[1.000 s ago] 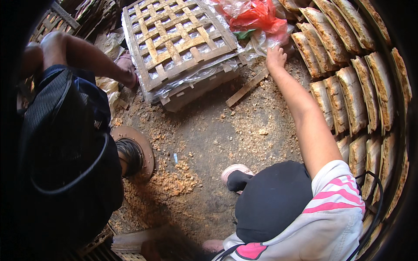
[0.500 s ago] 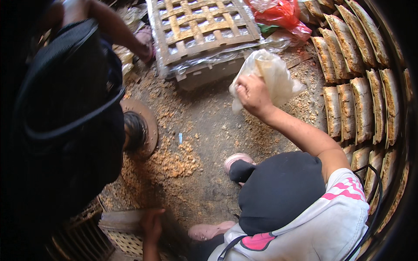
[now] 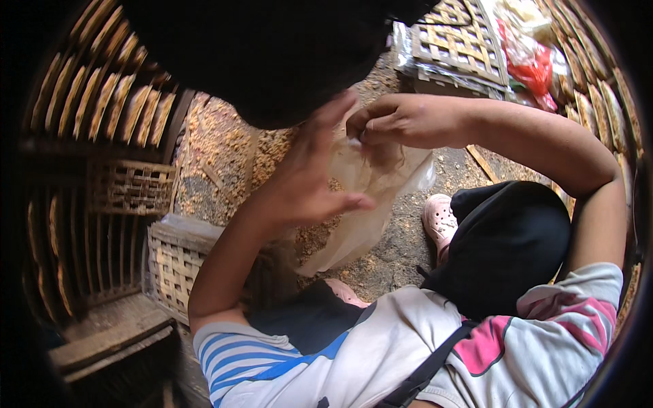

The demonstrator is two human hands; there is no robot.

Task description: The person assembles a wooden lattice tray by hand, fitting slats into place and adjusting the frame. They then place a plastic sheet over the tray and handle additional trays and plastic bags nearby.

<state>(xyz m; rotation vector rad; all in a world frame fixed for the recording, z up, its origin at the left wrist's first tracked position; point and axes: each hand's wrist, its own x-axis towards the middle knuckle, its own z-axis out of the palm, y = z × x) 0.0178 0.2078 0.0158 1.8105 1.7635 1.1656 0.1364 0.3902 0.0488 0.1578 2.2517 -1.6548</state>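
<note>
In front of my body, my right hand [image 3: 391, 124] pinches the upper edge of a thin, cloudy plastic bag [image 3: 367, 224]. The bag hangs down from my fingers, creased and limp. My left hand [image 3: 316, 173] is beside it, fingers and thumb spread, holding nothing. Whether the left fingertips touch the bag's edge I cannot make out. A large dark shape [image 3: 272, 54] fills the upper middle and hides part of the floor beyond my hands.
Left of my legs stands a stack of woven bamboo trays [image 3: 178, 272]. Another lattice-topped stack [image 3: 459, 41] lies far right, beside a red plastic bag [image 3: 530, 64]. Racks of slab-like pieces [image 3: 112, 102] line both sides. Orange-brown crumbs [image 3: 218, 146] litter the floor.
My left hand has risen from the tray stack to beside the bag. The bag has come nearer in my right hand and now hangs lengthwise. The view has swung left.
</note>
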